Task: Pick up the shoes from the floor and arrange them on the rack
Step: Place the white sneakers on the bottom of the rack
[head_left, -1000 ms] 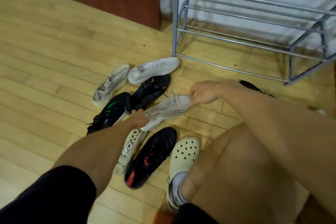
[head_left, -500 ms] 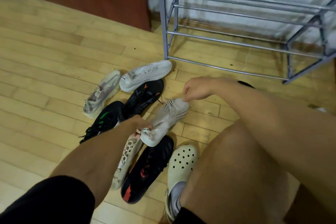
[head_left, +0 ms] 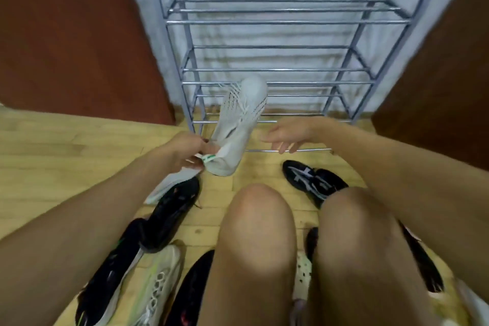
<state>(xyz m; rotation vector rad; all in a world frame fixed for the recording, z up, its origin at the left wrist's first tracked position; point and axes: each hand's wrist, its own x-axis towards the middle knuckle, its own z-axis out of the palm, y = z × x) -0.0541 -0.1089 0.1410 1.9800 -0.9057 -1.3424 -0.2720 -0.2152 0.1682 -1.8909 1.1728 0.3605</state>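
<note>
Sneaker [head_left: 238, 124], white knit, is off the floor [head_left: 66, 145], gripped at the heel by the left hand [head_left: 189, 151], fingers [head_left: 205, 148] clamped on the heel collar. Its toe points up and forward in front of the lower bars of the rack [head_left: 285, 21], resting on none of them. Right hand [head_left: 288, 135] hovers just beside the sneaker, its fingers apart and loose, holding nothing.

Progress, as judged: one shoe in transit, none placed. No shoes are on the visible rack tiers.

Left on the floor:
- white shoe [head_left: 169, 182] under the left hand
- black shoes [head_left: 172, 209] at left
- pale green-trimmed sneaker [head_left: 156, 283] nearest the camera
- black shoe [head_left: 312, 177] at right

Others may lie hidden behind the knees [head_left: 254, 209].
</note>
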